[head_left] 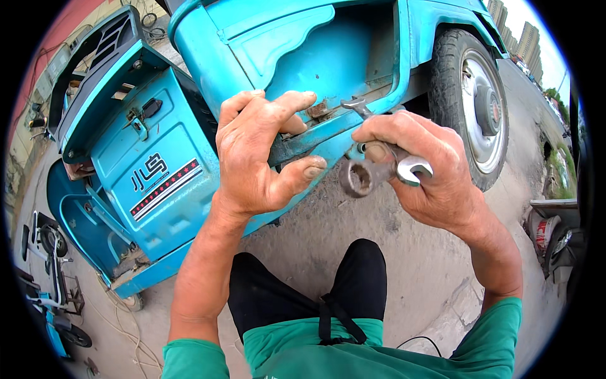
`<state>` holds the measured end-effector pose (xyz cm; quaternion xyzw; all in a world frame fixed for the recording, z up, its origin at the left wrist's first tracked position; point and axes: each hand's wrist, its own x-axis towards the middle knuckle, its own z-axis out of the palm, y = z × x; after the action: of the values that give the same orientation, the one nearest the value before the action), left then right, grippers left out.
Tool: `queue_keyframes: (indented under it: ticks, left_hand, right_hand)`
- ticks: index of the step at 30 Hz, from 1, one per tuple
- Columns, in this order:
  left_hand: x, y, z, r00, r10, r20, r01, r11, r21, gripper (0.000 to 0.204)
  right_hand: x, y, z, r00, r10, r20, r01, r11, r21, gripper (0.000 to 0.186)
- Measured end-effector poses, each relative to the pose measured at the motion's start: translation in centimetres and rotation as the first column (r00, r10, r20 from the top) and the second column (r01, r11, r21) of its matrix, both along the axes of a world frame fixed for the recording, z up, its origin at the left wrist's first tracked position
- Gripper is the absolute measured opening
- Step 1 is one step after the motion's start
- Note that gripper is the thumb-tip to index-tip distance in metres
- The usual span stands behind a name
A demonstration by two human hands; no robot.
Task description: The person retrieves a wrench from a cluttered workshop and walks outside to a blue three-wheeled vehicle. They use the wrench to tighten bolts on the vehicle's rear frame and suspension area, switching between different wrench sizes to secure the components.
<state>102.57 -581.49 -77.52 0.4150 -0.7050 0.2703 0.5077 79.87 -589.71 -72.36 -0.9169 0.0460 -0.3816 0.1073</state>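
Note:
My right hand (pixel 420 164) grips metal wrenches at the centre right: a dark ring end (pixel 358 178) and a shiny open end (pixel 411 171) stick out toward me, and another open jaw (pixel 353 105) points away. My left hand (pixel 265 151) is open, fingers curled loosely and thumb apart, over the dirty sill (pixel 325 129) of a turquoise three-wheeled vehicle (pixel 227 38). Whether its fingertips touch the sill I cannot tell. Behind the hands is the vehicle's recessed opening with a rusty patch (pixel 319 108).
A large wheel (pixel 480 107) stands at the upper right. An open turquoise cab door (pixel 151 170) is at left. Cables (pixel 126 328) and a small two-wheeler (pixel 60 322) are at lower left. Scrap items (pixel 546 234) line the right edge, near a road with distant buildings.

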Motion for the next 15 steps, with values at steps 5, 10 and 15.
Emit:
queue_keyframes:
  ticks: [5, 10, 15]
  left_hand:
    - [-0.2, -0.4, -0.5, 1.000, 0.009, 0.011, -0.009, 0.999, 0.030, 0.046]
    - [-1.0, 0.0, -1.0, 0.998, 0.068, -0.003, -0.068, 0.991, 0.113, 0.053]
    - [0.2, -0.8, -2.3, 0.996, -0.035, -0.082, 0.037, 0.999, 0.024, 0.036]
  right_hand:
    - [-2.0, 2.6, -5.3, 0.993, 0.019, 0.117, -0.029, 0.995, 0.090, 0.010]
    - [-1.9, 3.8, -9.9, 0.887, -0.202, 0.414, -0.086, 0.811, 0.579, 0.008]
    - [1.5, 0.7, -12.6, 0.915, -0.240, 0.325, -0.150, 0.543, 0.826, 0.021]
